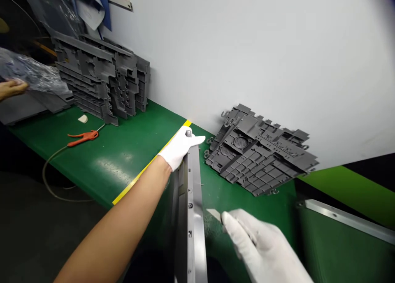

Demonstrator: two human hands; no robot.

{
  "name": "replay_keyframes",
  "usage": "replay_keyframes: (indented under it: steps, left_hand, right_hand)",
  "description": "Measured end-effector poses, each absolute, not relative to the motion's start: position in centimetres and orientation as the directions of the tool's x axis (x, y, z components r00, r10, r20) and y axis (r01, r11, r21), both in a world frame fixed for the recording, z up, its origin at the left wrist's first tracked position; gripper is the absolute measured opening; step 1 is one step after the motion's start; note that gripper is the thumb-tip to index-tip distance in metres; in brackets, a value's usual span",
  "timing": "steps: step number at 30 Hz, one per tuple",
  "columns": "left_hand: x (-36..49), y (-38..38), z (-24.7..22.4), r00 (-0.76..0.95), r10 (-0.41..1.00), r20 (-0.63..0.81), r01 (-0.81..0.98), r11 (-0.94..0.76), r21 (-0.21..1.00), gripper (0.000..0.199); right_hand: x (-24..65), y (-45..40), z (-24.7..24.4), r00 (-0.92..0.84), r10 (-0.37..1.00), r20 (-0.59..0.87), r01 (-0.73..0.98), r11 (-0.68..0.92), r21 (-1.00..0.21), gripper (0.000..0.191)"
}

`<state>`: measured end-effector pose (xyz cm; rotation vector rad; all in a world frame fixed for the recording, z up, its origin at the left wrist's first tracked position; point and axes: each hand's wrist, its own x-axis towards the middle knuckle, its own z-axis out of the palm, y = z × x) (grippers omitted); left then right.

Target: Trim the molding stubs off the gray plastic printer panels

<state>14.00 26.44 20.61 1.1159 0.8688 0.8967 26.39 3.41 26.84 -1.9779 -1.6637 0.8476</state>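
Note:
A long grey panel [197, 209] stands on its edge in the lower middle, its narrow side with holes and slots facing up. My left hand [180, 148], in a white glove, grips the far end of this panel, with the thumb pointing right. To the right of the panel, my right hand [257, 242], also gloved in white, is closed on a small blade [214, 214]. The blade's tip points left towards the panel, with a gap between them. The lower part of the panel is dark and partly hidden.
Grey moulded panels [101, 77] stand at the back left; more [259, 151] lean against the white wall [247, 48]. An orange air gun [83, 138] with a hose lies on the green table [123, 139]. Another person's hand [14, 89] holds plastic film [37, 75].

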Motion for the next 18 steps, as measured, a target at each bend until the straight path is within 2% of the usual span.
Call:
replay_keyframes:
  steps: [4,8,13,18]
  left_hand:
    - [13.2,26.9,20.8,0.391,0.904,-0.175,-0.157,0.252,0.955,0.041]
    - [12.0,27.6,20.6,0.392,0.903,-0.176,-0.154,0.253,0.955,0.041]
    - [11.0,28.1,20.4,0.374,0.905,-0.202,-0.199,0.292,0.935,0.039]
    - [10.7,28.1,20.2,0.385,0.9,-0.202,-0.253,0.314,0.915,0.042]
  right_hand:
    - [27.2,7.0,27.3,0.102,0.97,-0.219,0.744,-0.221,-0.631,0.05]
    - [26.9,11.5,27.3,0.038,0.987,-0.158,0.812,-0.123,-0.57,0.053]
    - [26.1,17.2,26.4,-0.012,0.998,-0.06,0.925,-0.012,-0.381,0.055]
    - [24.8,20.4,26.6,-0.044,0.996,-0.075,0.99,0.033,-0.14,0.058]
